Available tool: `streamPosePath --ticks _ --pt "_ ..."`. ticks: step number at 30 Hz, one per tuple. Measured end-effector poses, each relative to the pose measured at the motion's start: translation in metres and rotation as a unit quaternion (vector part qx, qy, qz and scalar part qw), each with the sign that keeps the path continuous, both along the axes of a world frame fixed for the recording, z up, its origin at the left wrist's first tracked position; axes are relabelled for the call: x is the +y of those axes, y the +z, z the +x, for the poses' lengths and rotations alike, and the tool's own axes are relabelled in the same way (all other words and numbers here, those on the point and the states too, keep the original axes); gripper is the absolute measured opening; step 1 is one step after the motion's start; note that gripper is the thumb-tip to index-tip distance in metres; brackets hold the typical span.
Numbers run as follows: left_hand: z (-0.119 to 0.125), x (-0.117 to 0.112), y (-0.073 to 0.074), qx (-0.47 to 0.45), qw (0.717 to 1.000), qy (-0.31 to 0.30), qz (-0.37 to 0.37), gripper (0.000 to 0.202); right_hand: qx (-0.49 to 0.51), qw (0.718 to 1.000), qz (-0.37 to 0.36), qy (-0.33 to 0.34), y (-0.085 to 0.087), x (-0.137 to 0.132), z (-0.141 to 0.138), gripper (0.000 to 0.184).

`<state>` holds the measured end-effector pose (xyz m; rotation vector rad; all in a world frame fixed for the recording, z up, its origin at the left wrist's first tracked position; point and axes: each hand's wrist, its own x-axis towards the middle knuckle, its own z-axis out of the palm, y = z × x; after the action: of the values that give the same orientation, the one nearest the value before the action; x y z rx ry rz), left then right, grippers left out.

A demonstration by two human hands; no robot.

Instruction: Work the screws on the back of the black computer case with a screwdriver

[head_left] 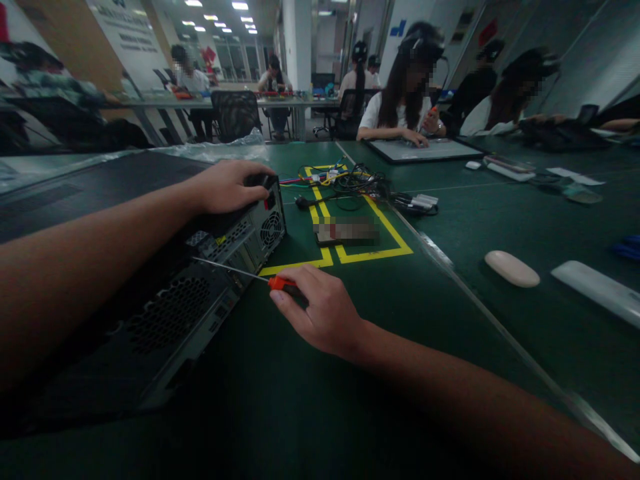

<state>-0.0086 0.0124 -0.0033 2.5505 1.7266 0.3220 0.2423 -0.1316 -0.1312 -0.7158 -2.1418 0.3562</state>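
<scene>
A black desktop computer case (165, 313) lies on its side on the green table, its rear panel with vents and a fan grille facing right. My left hand (227, 187) rests on the case's upper far corner, fingers curled over the edge. My right hand (320, 310) grips a screwdriver (235, 270) with an orange handle. Its thin metal shaft points left, and the tip meets the rear panel of the case.
Yellow tape outlines (373, 253) mark the green table (350, 400). Tangled cables (350, 183) and a power plug lie beyond them. A white mouse (511, 269) and a white keyboard (597, 292) sit at right. Other people work at tables farther back.
</scene>
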Motion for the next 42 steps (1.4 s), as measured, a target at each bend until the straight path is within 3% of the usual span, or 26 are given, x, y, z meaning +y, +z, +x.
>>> streamPosePath --ticks 9,17,42 --pt "-0.0005 0.001 -0.0007 -0.008 1.0 0.003 -0.003 0.079 0.016 1.0 -0.008 0.015 -0.0058 -0.0007 -0.0005 0.032" --pt "0.0011 -0.0024 0.0015 -0.005 1.0 0.01 -0.006 0.079 -0.014 1.0 0.002 0.008 -0.0038 0.0017 -0.0002 0.019" --pt "0.0004 -0.0016 0.0008 -0.01 1.0 0.005 -0.002 0.079 -0.012 1.0 -0.004 0.0 -0.0016 0.0002 -0.0004 0.022"
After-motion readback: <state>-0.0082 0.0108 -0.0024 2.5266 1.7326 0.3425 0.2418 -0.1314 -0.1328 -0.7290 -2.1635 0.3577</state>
